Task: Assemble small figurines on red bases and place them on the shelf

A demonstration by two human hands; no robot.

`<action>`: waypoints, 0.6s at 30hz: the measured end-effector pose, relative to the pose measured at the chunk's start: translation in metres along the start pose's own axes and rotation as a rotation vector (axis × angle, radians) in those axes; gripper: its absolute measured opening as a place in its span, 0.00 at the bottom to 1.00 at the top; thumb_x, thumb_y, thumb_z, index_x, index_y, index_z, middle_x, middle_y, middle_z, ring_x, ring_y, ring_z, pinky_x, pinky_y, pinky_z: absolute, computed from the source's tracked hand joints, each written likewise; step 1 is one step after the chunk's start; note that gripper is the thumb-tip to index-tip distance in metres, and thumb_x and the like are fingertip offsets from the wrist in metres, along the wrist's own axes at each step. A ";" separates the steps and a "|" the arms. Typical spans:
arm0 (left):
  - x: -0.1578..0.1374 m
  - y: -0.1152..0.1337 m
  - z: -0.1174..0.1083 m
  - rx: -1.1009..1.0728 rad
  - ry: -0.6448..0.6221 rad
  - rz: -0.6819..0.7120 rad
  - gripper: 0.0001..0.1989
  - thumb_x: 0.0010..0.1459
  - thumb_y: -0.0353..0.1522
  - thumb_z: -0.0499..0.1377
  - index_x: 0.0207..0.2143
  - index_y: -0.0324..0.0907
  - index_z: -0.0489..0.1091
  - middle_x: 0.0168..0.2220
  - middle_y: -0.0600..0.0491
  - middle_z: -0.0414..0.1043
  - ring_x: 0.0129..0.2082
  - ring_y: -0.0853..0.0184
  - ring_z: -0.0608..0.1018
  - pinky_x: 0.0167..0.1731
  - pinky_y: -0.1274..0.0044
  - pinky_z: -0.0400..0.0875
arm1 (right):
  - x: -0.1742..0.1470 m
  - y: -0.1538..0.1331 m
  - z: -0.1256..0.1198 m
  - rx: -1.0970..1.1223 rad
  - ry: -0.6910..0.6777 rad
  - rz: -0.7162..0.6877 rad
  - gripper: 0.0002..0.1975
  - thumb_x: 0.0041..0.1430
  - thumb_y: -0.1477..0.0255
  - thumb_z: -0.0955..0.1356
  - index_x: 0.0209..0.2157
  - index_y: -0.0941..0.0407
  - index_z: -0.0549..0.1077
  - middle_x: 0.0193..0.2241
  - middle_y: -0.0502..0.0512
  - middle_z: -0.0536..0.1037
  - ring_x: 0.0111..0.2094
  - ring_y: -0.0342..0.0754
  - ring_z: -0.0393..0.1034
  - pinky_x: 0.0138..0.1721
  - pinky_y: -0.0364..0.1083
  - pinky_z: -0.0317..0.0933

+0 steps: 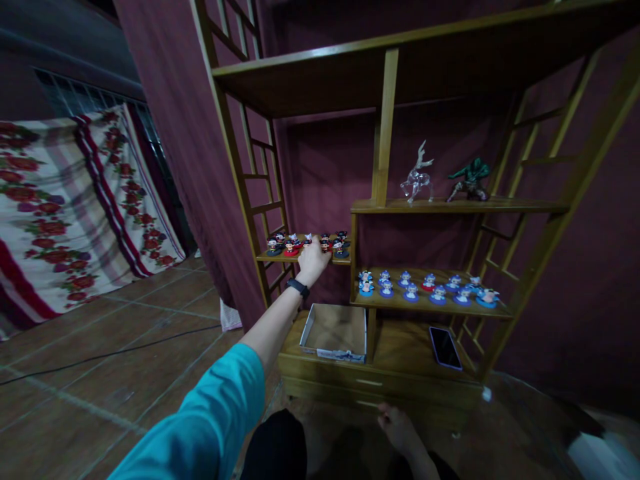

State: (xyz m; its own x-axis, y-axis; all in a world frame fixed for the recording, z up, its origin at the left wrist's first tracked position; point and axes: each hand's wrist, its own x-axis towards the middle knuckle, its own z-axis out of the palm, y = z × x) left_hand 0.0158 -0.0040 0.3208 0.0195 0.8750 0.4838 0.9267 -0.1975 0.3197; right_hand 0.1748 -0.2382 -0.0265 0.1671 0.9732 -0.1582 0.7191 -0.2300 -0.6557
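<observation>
My left hand [313, 259], with a dark band on its wrist, reaches to the small left shelf. Its fingers are closed around a small figurine [307, 245] there, mostly hidden by the hand. On both sides of it stand similar toy figurines on round bases, among them one on a red base [290, 249] and one on a dark base [341, 249]. Low in front of the drawers, my right hand [397, 427] is held with its fingers curled in, and nothing shows in them.
Below the left shelf sits an open shallow box [334, 327]. A phone [445, 348] lies to its right. Several blue and purple figurines [411, 292] line the right shelf. Above them stand a clear deer ornament [417, 177] and a green figure [473, 179]. A cable [125, 350] crosses the floor.
</observation>
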 end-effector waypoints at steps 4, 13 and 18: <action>0.000 0.002 0.000 -0.005 0.008 -0.013 0.28 0.53 0.43 0.56 0.54 0.44 0.57 0.43 0.43 0.73 0.44 0.54 0.75 0.40 0.69 0.68 | -0.001 -0.002 -0.002 -0.002 -0.002 -0.007 0.18 0.53 0.74 0.59 0.42 0.53 0.75 0.38 0.53 0.80 0.43 0.48 0.73 0.45 0.43 0.61; -0.004 0.001 0.000 -0.032 0.039 0.003 0.29 0.53 0.42 0.57 0.55 0.42 0.57 0.44 0.41 0.72 0.45 0.53 0.75 0.40 0.69 0.68 | -0.005 -0.006 -0.007 0.001 -0.016 0.007 0.18 0.53 0.73 0.59 0.42 0.53 0.75 0.40 0.54 0.80 0.44 0.48 0.73 0.44 0.43 0.61; -0.004 -0.001 0.003 -0.035 0.064 0.015 0.29 0.53 0.42 0.57 0.56 0.41 0.56 0.43 0.41 0.73 0.44 0.53 0.75 0.40 0.69 0.68 | -0.006 -0.007 -0.007 0.001 -0.013 -0.001 0.17 0.53 0.73 0.60 0.41 0.51 0.76 0.38 0.53 0.81 0.44 0.49 0.73 0.45 0.43 0.62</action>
State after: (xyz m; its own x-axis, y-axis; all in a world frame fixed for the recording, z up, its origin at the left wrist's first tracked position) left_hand 0.0156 -0.0056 0.3161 0.0081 0.8421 0.5393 0.9128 -0.2265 0.3399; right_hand 0.1741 -0.2420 -0.0159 0.1572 0.9733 -0.1669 0.7186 -0.2287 -0.6568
